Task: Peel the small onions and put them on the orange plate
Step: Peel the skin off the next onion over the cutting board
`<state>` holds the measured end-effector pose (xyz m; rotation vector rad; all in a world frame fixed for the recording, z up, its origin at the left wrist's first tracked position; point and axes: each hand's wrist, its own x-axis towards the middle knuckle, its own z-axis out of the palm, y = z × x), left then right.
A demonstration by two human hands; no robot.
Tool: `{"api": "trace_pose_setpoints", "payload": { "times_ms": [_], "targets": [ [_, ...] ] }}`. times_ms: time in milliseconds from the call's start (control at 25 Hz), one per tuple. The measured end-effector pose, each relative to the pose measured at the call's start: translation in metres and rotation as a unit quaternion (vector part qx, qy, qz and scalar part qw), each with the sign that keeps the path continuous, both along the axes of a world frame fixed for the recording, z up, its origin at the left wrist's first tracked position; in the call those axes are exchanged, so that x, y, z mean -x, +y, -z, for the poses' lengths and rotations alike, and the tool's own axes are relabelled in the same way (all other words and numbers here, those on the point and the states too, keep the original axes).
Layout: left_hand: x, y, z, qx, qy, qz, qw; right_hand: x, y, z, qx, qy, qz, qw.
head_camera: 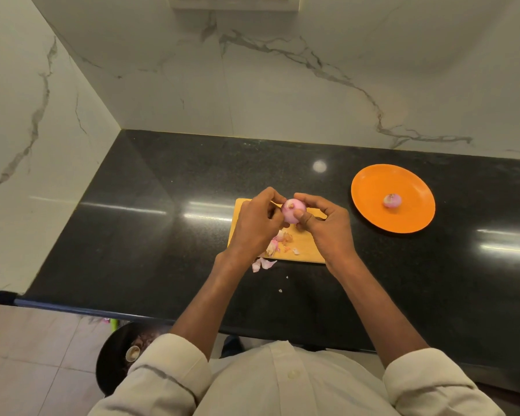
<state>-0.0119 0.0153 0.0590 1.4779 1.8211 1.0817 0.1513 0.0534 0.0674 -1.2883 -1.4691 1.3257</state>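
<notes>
Our black tabletop (132, 223) carries a wooden board (308, 246) near the middle and the orange plate (370, 187) off to the right, well apart from the board. On the plate sits one peeled onion (392, 201). Over the board we hold a second onion (293, 210), raised between both hands. Loose peels (275, 246) lie on the board's near edge, and a few have spilled onto the tabletop.

We judge the main risks here to be two: the onion looks smooth and mostly bare, so it could slip from our fingertips and roll off the board, and more peels could scatter past the board's edge as we pull.

Our left hand (257, 223) has its fingers curled in against the onion's left side, pinching at it. Our right hand (327, 223) grips it from the right, thumb pressed on the near face, fingers curved over the top.
</notes>
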Motion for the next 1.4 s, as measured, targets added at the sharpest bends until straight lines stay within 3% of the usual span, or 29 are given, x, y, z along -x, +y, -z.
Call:
{"api": "trace_pose_setpoints", "payload": {
  "times_ms": [240,760,960,1200,1400],
  "targets": [
    [0.004,-0.009,-0.007,-0.038,-0.076,0.045,0.995,0.0,0.001,-0.002,-0.004,0.0,0.006,1.0],
    [0.007,-0.018,-0.002,-0.074,-0.041,-0.03,0.996,0.003,-0.006,-0.002,0.009,0.011,0.011,1.0],
    [0.008,-0.021,-0.001,-0.047,-0.115,0.001,0.992,0.004,-0.008,-0.006,0.01,0.031,0.016,0.999],
    [0.009,-0.019,-0.002,-0.033,-0.127,0.013,0.991,0.001,-0.007,-0.005,0.064,0.097,0.009,0.993],
    [0.004,-0.017,-0.009,-0.022,-0.121,0.029,0.992,-0.001,-0.006,-0.004,0.058,0.089,0.003,0.994]
  ]
}}
